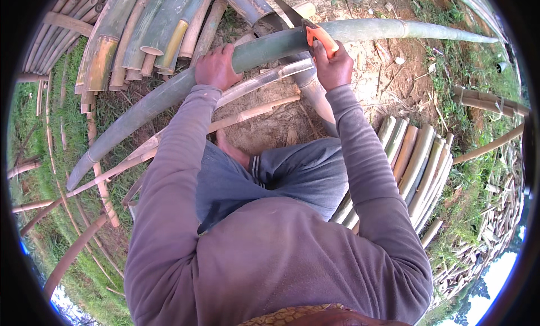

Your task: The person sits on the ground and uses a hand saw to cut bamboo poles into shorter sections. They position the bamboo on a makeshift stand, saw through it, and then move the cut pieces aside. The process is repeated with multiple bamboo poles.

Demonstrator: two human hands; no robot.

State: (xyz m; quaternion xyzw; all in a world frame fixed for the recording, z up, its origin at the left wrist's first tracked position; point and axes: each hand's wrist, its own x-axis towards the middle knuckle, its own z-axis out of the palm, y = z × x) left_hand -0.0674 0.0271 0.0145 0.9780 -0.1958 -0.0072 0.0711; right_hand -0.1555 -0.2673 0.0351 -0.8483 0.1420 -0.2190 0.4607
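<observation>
A long green bamboo pole (259,51) lies across in front of me, its left end reaching down to the lower left and its thin end to the far right. My left hand (216,66) is wrapped over it from above, left of the middle. In my right hand (335,64) is the orange handle of a hand saw (322,36), held above the pole. The dark blade points away and to the left, past the pole's far side. Whether its teeth touch the bamboo I cannot tell. Under the pole runs a thicker grey bamboo piece (318,95).
Cut bamboo lengths (138,39) are stacked at the far left. More split pieces (419,157) lie in a pile by my right side. Thin bamboo strips (253,113) cross the dirt before my legs. A bamboo rail (489,104) stands at the right over grass.
</observation>
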